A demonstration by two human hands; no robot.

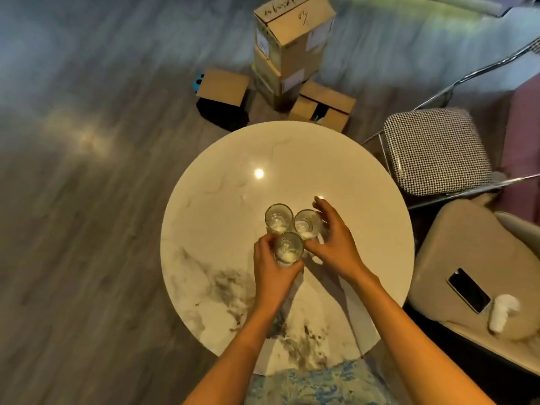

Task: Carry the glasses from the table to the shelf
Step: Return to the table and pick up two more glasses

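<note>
Three clear drinking glasses stand close together near the middle of a round marble table (222,200). My left hand (270,270) is wrapped around the nearest glass (288,248). My right hand (336,241) curls around the right glass (305,223), thumb at its near side and fingers behind it. The far left glass (278,217) stands untouched beside them. No shelf is in view.
Several cardboard boxes (292,45) are stacked on the wooden floor beyond the table. A houndstooth folding chair (435,150) stands at the right. A beige seat (467,258) at the lower right holds a phone (469,290) and a white object (502,312).
</note>
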